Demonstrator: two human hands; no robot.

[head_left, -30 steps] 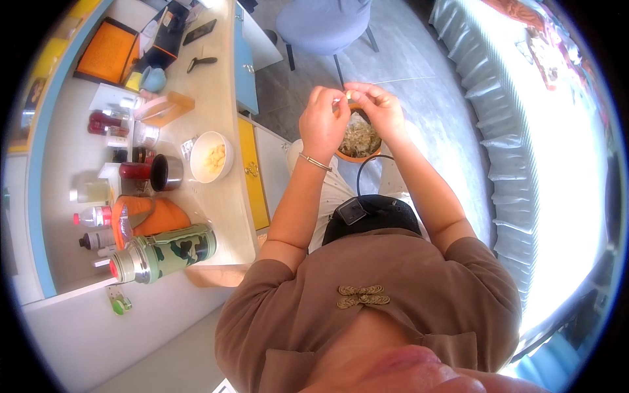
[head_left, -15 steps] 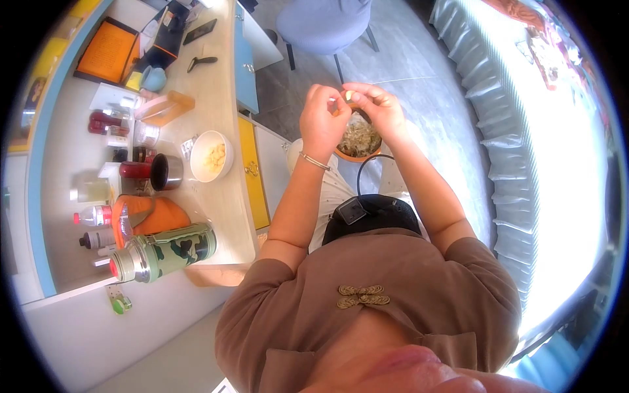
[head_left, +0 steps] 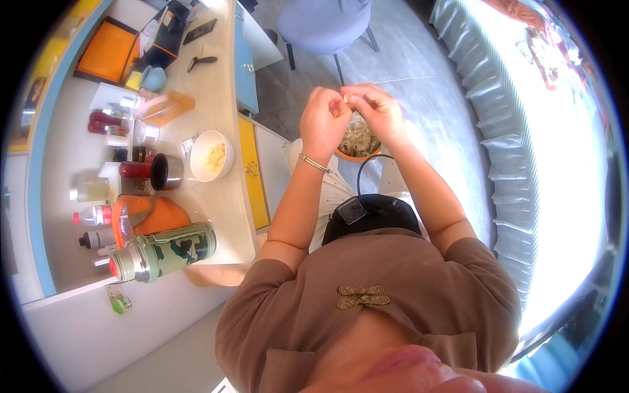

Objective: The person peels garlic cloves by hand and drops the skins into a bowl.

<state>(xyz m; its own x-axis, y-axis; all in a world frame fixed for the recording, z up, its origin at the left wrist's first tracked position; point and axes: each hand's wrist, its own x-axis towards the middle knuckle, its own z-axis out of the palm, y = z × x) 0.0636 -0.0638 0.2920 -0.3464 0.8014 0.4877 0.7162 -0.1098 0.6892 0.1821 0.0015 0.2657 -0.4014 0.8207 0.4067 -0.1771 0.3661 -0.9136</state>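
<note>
My left hand [head_left: 321,119] and my right hand [head_left: 380,116] meet fingertip to fingertip in front of me. Pinched between them is a small pale piece that looks like a garlic clove [head_left: 346,99], mostly covered by the fingers. Both hands are closed around it. Right below them stands an orange-rimmed bin [head_left: 354,158], partly hidden by my hands, holding papery, pale and brownish peelings [head_left: 360,136]. On the desk to the left, a white bowl [head_left: 204,139] contains several pale yellow pieces [head_left: 215,158] like peeled cloves.
The wooden desk [head_left: 226,226] carries a camouflage thermos [head_left: 180,252], an orange bag [head_left: 160,216], a dark cup [head_left: 167,172], a black-handled peeler [head_left: 202,62] and a phone [head_left: 200,31]. A grey-blue chair [head_left: 324,26] stands ahead; a bed with a ruffled skirt [head_left: 488,141] lies right.
The fingertips have shifted slightly and come closer together, now covering more of the pale piece. The bowl, bin and desk things are unmoved.
</note>
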